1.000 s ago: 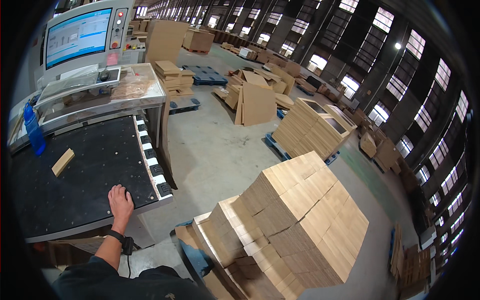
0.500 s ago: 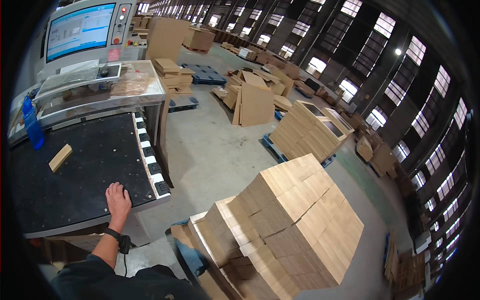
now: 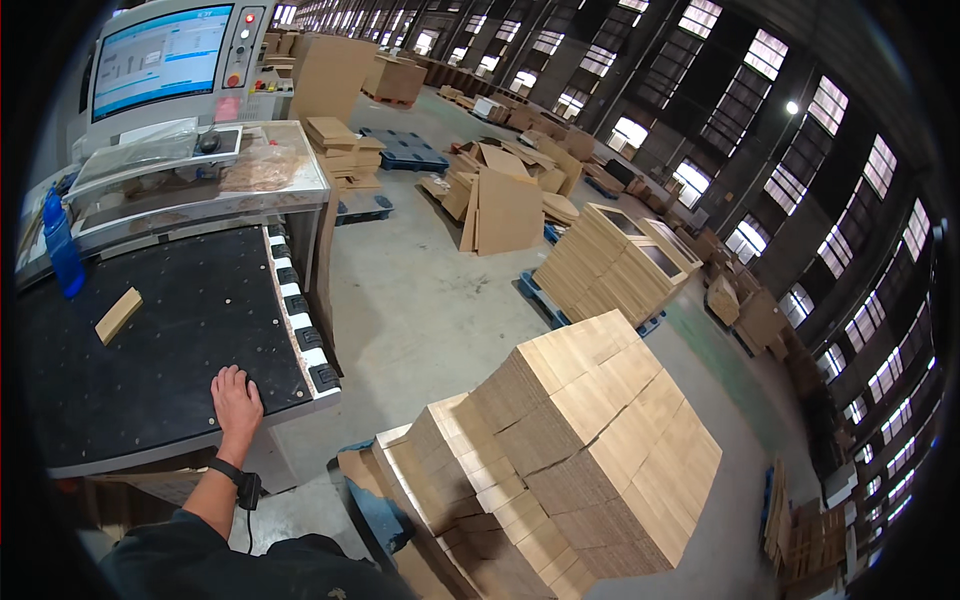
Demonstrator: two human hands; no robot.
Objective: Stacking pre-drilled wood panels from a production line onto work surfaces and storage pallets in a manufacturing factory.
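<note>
My left hand (image 3: pixel 237 400) rests palm down on the black table top (image 3: pixel 180 390) of a machine, close to its front right corner. Its fingers are stretched out and hold nothing. A black wristband (image 3: pixel 232 470) with a small box and a cable is around that wrist. Farther left on the same surface lies a short strip of light wood (image 3: pixel 119 316). Behind it, a blue bottle (image 3: pixel 64 245) stands at the table's left side. My right hand is out of the picture.
Stacked wooden panels (image 3: pixel 610 400) stand on a blue pallet (image 3: pixel 385 515) right of the table. A monitor (image 3: pixel 160 60) with a control panel (image 3: pixel 240 48) rises behind the table. Black-and-white blocks (image 3: pixel 296 303) line its right edge. More panel stacks (image 3: pixel 610 262) and cardboard sheets (image 3: pixel 505 212) stand farther off.
My left hand stays in the same place on the table. The view has shifted very slightly; nothing else has visibly moved.
</note>
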